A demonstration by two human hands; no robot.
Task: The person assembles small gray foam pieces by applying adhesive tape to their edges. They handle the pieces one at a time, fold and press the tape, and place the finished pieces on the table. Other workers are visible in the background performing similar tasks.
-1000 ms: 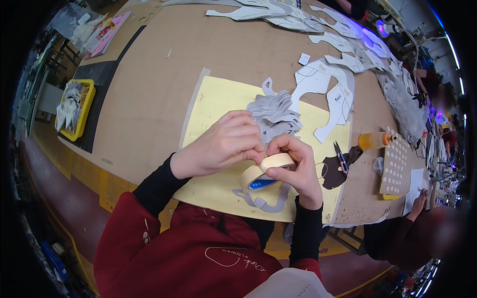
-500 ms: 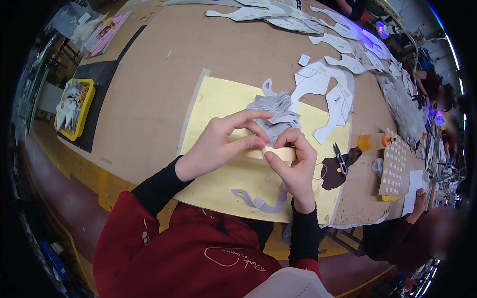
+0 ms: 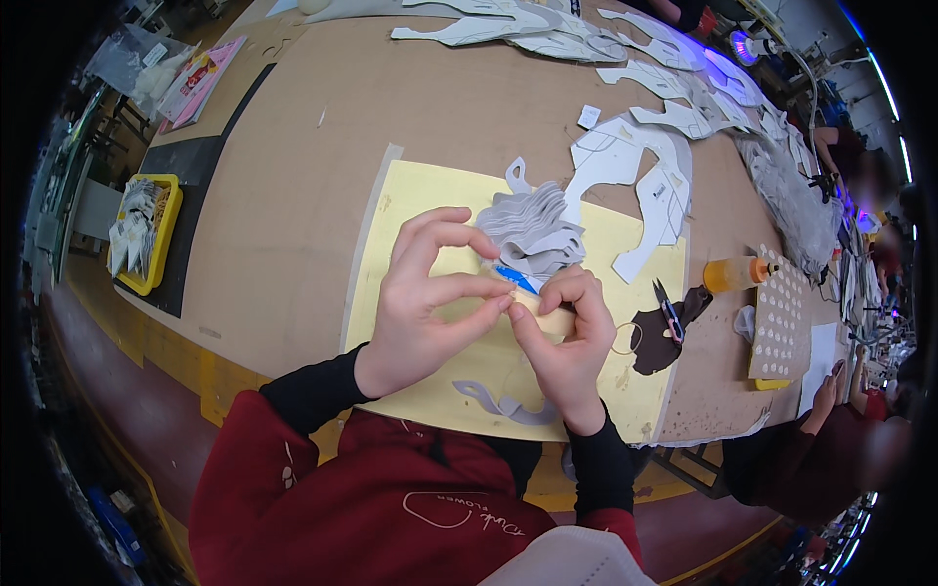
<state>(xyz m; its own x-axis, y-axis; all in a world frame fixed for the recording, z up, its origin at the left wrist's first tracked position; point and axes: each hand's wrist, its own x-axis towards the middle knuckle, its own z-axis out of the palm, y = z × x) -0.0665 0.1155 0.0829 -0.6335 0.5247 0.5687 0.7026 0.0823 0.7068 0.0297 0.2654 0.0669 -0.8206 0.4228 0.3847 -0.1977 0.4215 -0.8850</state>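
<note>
In front of me both hands meet at a cream roll of tape (image 3: 553, 320) with a blue inner face. My right hand (image 3: 567, 356) is closed round it, the thumb on its near side. My left hand (image 3: 415, 308) pinches the roll's left edge between thumb and forefinger, the other fingers raised and curved. Just beyond lies a fanned stack of grey cut pieces (image 3: 528, 223). A single curved grey piece (image 3: 510, 406) with a slotted end lies nearer me, partly behind my right wrist. All rest on a yellow board (image 3: 405, 200).
Right of my hands are thread snips (image 3: 670, 316) on a dark brown scrap (image 3: 653, 350), an orange bottle (image 3: 728, 275) and a board with round dots (image 3: 779, 327). White shaped pieces (image 3: 668, 200) spread beyond. A yellow basket (image 3: 154, 278) stands far left. A person sits at right.
My left hand has opened its upper fingers wider and lifted them. The roll has tilted, so its blue inner face now shows. The view has shifted slightly.
</note>
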